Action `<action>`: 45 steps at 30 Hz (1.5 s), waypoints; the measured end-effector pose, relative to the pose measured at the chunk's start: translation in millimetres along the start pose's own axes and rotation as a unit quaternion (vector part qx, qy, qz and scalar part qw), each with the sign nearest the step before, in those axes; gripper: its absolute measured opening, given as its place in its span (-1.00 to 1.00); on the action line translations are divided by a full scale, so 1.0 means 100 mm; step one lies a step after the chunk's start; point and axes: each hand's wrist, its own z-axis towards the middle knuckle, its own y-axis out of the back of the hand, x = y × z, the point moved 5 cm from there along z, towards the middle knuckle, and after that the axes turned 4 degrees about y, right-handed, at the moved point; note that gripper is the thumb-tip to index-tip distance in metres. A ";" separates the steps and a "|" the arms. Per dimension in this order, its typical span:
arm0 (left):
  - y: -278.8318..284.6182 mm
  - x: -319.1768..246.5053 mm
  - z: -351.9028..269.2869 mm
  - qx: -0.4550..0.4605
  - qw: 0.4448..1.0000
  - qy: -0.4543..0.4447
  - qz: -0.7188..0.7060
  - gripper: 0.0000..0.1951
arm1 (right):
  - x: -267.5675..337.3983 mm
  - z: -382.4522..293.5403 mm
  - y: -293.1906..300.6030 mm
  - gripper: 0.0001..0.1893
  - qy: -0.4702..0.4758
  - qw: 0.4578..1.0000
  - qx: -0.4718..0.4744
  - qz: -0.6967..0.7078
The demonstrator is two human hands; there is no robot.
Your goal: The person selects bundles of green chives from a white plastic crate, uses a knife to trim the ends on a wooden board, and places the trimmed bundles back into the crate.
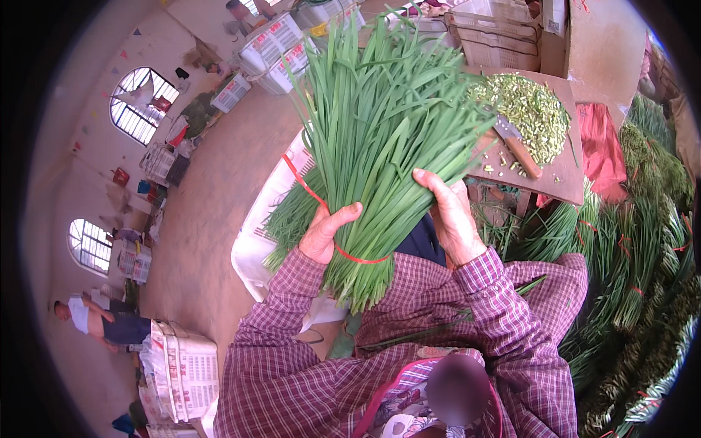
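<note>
A thick bunch of garlic chives (367,159) is held up before me, leaves fanned away and pale cut stems toward my lap. A red tie (361,259) loops around its lower part, and one loose end sticks out to the left. My left hand (327,232) grips the bunch at the tie, thumb lying over the leaves. On the other side, my right hand (450,211) clasps the leaves higher up, thumb on top. Below the bunch on the left, more chives (296,216) lie in a white plastic crate (249,254).
At right, a wooden board (569,183) carries a knife (520,148) and a heap of chopped stem ends (531,112). Tied chive bundles (608,257) pile up beside my right leg. Stacked crates (183,372) stand at left; a person (104,320) is near the wall.
</note>
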 end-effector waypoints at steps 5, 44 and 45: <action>0.14 0.25 -0.07 0.023 0.998 0.064 -0.007 -0.42 | -0.17 -0.43 0.50 -0.53 -0.111 0.987 -0.083 -0.076; 0.16 0.63 -0.44 -0.016 0.991 0.074 0.111 -0.51 | 0.21 -0.29 0.27 -0.80 0.121 0.886 -0.026 -0.447; 0.17 0.66 -0.44 -0.017 0.991 0.075 0.111 -0.51 | 0.21 -0.31 0.27 -0.83 0.110 0.898 -0.034 -0.424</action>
